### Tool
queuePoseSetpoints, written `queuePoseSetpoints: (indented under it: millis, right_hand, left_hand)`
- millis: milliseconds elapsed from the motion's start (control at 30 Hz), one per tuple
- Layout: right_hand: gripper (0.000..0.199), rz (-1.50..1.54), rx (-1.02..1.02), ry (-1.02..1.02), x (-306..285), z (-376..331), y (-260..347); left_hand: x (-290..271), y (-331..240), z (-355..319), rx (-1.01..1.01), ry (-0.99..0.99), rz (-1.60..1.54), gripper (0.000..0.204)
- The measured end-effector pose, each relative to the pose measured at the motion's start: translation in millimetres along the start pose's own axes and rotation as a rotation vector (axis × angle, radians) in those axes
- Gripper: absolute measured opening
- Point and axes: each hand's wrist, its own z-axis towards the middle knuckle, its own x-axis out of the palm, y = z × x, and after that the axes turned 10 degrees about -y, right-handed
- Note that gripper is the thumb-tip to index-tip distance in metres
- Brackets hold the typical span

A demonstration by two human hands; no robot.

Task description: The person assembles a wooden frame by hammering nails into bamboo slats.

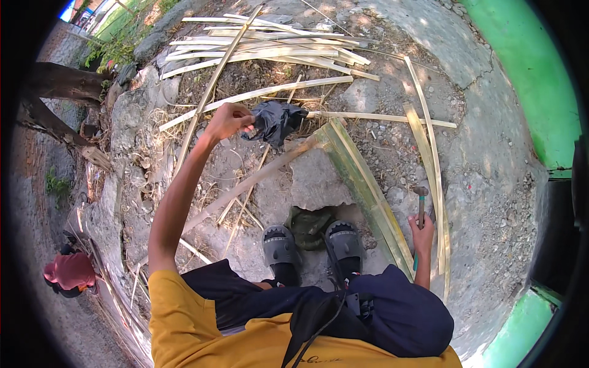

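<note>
My left hand [229, 121] reaches forward with its fingers pinched on the edge of a crumpled black plastic bag [277, 122]; what is inside the bag, if anything, is hidden. On the right, beside my knee, my right hand [421, 233] is wrapped around the handle of a hammer [421, 195], its head pointing away from me. Split bamboo lengths [368, 195] slant from near the bag toward my right knee. A long pole [251, 179] meets their far end from the lower left, close to a flat concrete slab [319, 178].
A pile of pale bamboo strips [264, 52] lies at the far side, and more strips [429, 153] stretch along the right. Tree trunks [67, 83] stand at the left. A green wall [527, 73] bounds the right. A person in a dark red top [69, 273] is at lower left.
</note>
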Motion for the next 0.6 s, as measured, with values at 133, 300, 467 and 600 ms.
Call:
queuePoseSetpoints:
  millis: [133,300,467,600]
  right_hand:
    - [0.022,0.332,-0.047,0.142,10.5,11.8,87.0]
    - [0.032,0.653,-0.108,0.300,1.9,17.6,213.4]
    - [0.043,0.738,-0.243,0.456,-12.4,33.4,285.2]
    - [0.046,0.883,-0.239,0.562,-13.7,46.6,304.2]
  left_hand:
    - [43.9,-80.9,-45.0,0.043,0.255,-0.357,0.017]
    - [108.9,-169.0,-89.2,0.151,0.445,-0.492,0.018]
    - [138.7,-225.9,-119.5,0.159,0.575,-0.534,0.016]
    - [141.4,-247.7,-123.4,0.196,0.561,-0.563,0.016]
